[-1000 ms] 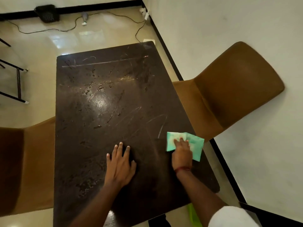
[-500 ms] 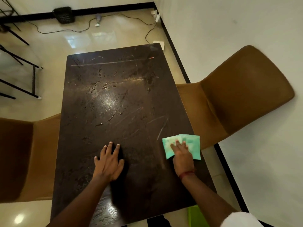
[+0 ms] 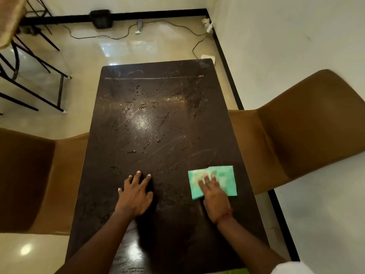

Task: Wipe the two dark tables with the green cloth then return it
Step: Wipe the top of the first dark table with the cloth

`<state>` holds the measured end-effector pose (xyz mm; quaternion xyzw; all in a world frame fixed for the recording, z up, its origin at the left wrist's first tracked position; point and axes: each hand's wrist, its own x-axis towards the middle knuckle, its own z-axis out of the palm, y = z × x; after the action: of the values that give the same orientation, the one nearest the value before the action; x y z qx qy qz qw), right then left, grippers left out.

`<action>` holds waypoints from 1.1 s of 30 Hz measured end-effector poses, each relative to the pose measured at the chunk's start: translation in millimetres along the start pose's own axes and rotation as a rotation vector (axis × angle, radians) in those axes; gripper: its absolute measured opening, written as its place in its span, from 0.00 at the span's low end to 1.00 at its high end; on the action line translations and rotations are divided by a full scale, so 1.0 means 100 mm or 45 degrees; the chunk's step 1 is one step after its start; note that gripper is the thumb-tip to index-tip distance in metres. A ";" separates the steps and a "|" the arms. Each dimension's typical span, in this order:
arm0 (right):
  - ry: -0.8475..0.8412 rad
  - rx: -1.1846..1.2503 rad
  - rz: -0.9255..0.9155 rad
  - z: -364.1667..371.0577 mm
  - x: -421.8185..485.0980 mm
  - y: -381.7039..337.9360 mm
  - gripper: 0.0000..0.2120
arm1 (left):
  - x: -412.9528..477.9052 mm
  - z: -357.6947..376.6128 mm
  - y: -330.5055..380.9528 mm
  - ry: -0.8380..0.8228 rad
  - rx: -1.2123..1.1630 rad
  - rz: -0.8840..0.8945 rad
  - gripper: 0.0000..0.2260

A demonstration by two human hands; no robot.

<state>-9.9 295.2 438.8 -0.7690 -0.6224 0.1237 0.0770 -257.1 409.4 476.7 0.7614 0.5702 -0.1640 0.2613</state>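
Dark worktop (image 3: 158, 135) stretches away from you, streaked and spotted beyond your hands. Your right hand (image 3: 214, 196) presses flat on the green cloth (image 3: 223, 177) near the right edge; your left hand (image 3: 136, 194) rests open, so unwiped surface lies ahead and leftward.

Likely a café or dining room: dark table (image 3: 158, 145), left chair (image 3: 39, 175), right chair (image 3: 296, 139), wicker seat (image 3: 9, 16), glossy floor (image 3: 138, 46).

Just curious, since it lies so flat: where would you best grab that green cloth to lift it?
The green cloth lies flat on the dark table, the right hand pressing its near part. I would pinch the uncovered far right corner from above: it is bare, and close to the table's right edge.
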 end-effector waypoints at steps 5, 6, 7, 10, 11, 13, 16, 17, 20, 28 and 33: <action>0.060 -0.241 -0.310 -0.20 0.06 0.74 0.25 | 0.06 -0.06 -0.12 -0.146 0.024 0.034 0.32; 0.057 -0.174 -0.082 -0.25 0.19 0.81 0.25 | 0.07 -0.05 -0.10 -0.166 0.020 0.019 0.33; 0.066 -0.105 0.180 -0.25 0.32 0.78 0.24 | 0.07 -0.06 -0.08 -0.179 0.016 0.005 0.34; 0.034 0.105 0.478 -0.22 0.58 0.22 0.23 | 0.10 -0.06 -0.06 -0.207 0.030 0.001 0.36; 0.018 0.117 0.354 -0.18 0.58 0.05 0.25 | 0.10 -0.06 -0.07 -0.218 0.034 0.006 0.37; -0.027 0.004 -0.043 -0.05 0.41 -0.01 0.31 | 0.10 -0.09 -0.10 -0.239 0.039 0.029 0.37; -0.004 -0.173 -0.499 -0.18 0.29 0.52 0.24 | 0.11 -0.12 -0.15 -0.272 0.019 0.047 0.38; 0.038 -0.208 -0.477 -0.25 0.33 0.74 0.24 | 0.12 -0.12 -0.15 -0.280 0.014 0.047 0.38; 0.085 -0.026 0.176 -0.37 0.61 0.90 0.24 | 0.12 -0.13 -0.12 -0.286 0.020 0.042 0.39; -0.059 -0.184 -0.527 -0.24 0.53 0.58 0.33 | 0.12 -0.16 -0.18 -0.270 0.038 0.074 0.38; 0.043 0.047 0.126 -0.47 0.90 0.95 0.24 | 0.08 -0.05 -0.11 -0.255 0.050 0.034 0.41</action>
<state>109.9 364.3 449.1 -0.7993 -0.5799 0.1258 0.0953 -265.0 421.3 474.3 0.7536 0.5277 -0.2469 0.3042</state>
